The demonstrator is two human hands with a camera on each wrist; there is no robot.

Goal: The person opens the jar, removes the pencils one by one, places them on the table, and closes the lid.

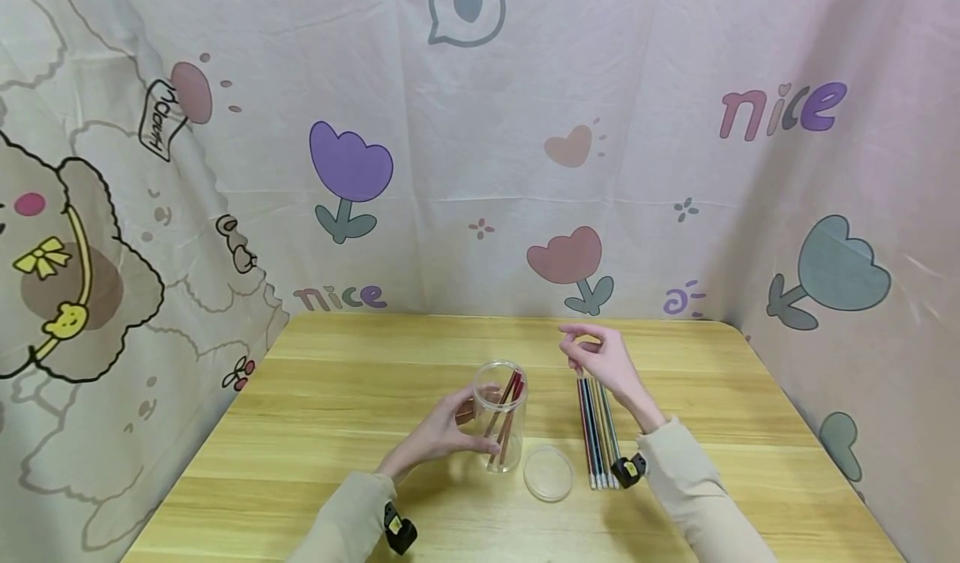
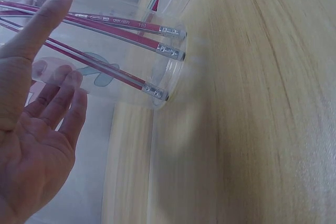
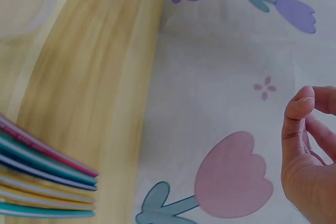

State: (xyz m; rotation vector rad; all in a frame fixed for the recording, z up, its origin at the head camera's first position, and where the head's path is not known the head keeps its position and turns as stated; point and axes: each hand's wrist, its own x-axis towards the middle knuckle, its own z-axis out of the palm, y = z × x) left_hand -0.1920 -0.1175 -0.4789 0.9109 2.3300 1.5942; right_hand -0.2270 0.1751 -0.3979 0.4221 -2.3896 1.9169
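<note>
Nearest, two light sleeves [image 1: 341, 517] with small black wrist cameras [image 1: 401, 530] reach over the wooden counter [image 1: 300, 429]. A clear round lid [image 1: 548, 473] lies flat just beside the jar, and to its right is a row of pencils [image 1: 595, 434] in red, dark blue, teal and yellow, side by side, eraser ends toward the person. The left hand [image 1: 446, 429] curls its thumb and fingers around a transparent jar [image 1: 521, 425], which holds red pencils [image 2: 126, 39] leaning inside, erasers at its base; small print runs along one barrel, too fine to read. Farther on, the right hand [image 1: 606, 361] hovers near the far ends of the row, fingers loosely bent, thumb and fingertips close together, holding nothing. Behind hangs a printed cloth [image 1: 465, 254] reading "nice" at lower left and upper right, among tulips and hearts.
</note>
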